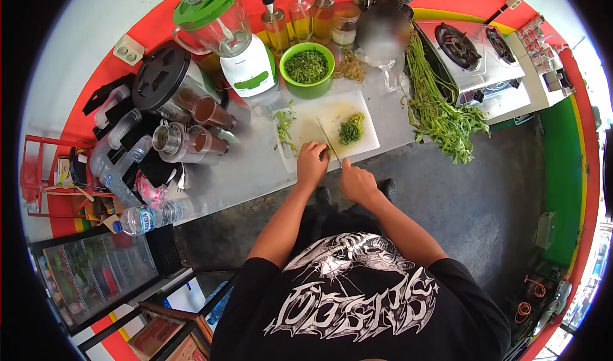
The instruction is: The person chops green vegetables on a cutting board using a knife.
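On the white cutting board [365, 109], my right hand [359, 183] grips a knife [327, 134] whose blade points away from me. Close to the blade on its left, my left hand [312, 164] rests at the board's near edge with fingers curled together; whatever they hold is hidden. A small heap of chopped greens [351, 130] lies right of the blade. Loose leafy stems [285, 128] are spread along the board's left side. Behind the board stands a green bowl [308, 90] filled with chopped greens. A long bundle of leafy stalks [440, 99] lies to the right.
A blender [246, 67] and several pump bottles [274, 26] stand at the back. Metal canisters [185, 142] and brown tumblers [214, 113] crowd the left, with a water bottle [137, 220] near the table's corner. A gas stove [479, 61] sits right. Trimmed roots [349, 66] lie beside the bowl.
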`<state>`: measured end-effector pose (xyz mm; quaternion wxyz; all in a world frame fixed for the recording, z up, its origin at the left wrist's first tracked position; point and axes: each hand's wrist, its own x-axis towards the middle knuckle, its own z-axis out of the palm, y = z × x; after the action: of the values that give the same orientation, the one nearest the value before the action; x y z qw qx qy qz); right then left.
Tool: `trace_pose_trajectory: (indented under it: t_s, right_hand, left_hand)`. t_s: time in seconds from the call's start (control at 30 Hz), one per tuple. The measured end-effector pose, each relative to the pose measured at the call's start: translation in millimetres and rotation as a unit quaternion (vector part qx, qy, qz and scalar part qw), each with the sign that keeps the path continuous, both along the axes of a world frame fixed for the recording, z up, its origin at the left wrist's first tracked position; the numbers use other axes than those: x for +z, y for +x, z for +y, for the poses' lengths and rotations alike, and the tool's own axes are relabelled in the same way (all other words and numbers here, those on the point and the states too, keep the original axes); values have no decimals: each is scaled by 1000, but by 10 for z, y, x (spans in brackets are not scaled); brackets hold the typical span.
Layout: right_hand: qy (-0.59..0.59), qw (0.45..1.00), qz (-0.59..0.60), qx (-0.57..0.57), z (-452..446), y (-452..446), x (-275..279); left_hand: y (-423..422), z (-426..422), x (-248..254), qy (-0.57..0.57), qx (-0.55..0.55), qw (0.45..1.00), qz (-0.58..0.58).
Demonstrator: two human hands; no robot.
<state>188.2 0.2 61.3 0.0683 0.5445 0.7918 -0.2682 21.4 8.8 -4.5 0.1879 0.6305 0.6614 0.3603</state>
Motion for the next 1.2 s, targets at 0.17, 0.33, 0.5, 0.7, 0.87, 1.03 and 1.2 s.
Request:
trace_pose_trajectory:
  t_s: [0.17,0.33,0.5,0.7,0.87,1.03,1.2]
  right_hand:
    - [-18,1000,2,4,-13,44,-28]
    - [-3,1000,19,1,-58,51,-37]
    - [2,1000,4,-6,-101,42,-72]
    - [7,1000,3,5,-135,44,-53]
    - [-5,1000,-11,7,-131,-6,-12]
    - [-21,999,-15,21,-15,-95,-139]
    - [-28,999,-9,28,70,-53,2]
  left_hand:
    - [-5,-42,46,38,-44,997,53]
    - [-27,-166,96,79,-78,990,92]
    - [-31,-168,68,81,-76,990,83]
    - [-30,-123,90,56,-57,996,26]
    - [-7,-34,86,22,-26,999,-10]
    - [-9,43,197,-53,-17,998,-8]
    - [54,-54,132,-33,-25,997,67]
